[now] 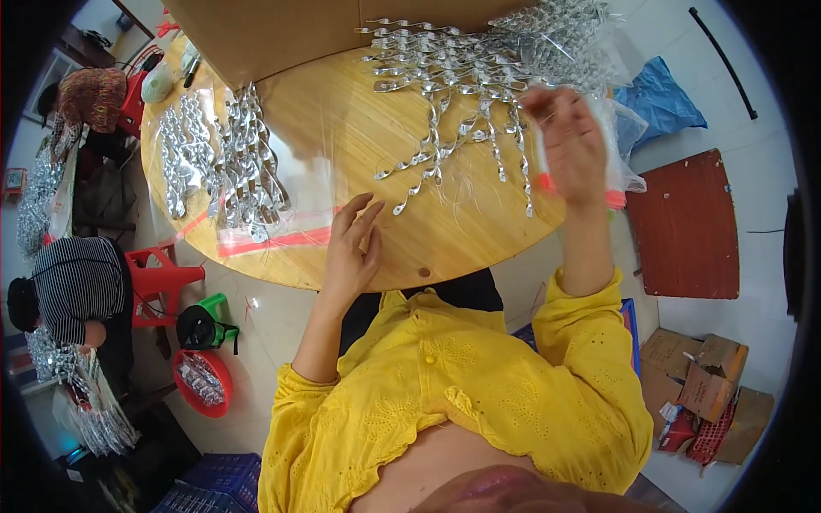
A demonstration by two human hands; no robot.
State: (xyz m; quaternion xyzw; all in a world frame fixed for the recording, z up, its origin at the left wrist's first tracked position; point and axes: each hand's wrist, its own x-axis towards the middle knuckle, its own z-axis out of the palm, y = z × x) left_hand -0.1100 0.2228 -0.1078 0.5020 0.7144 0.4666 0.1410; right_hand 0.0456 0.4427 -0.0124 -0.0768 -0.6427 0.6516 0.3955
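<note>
Silver twisted metal strips (466,68) with flat ends lie in overlapping rows at the far right of the round wooden table (368,167). Several of them fan out toward me, with fine clear threads (462,190) beside them. My right hand (571,150) is raised at the right edge of these strips, its fingers loosely bent and apart; no held thing shows in it. Over the near table edge hovers my left hand (352,244), open with slightly curled fingers. It is close to a clear plastic bag (299,192) with a red band. Bundled twisted strips (248,162) lie left of that.
A large cardboard box (274,38) stands on the table's far side. Bagged twisted strips (556,47) lie behind the loose ones. At right are a blue plastic bag (663,103) and a red-brown board (686,224). Two people sit at left near a red stool (162,278).
</note>
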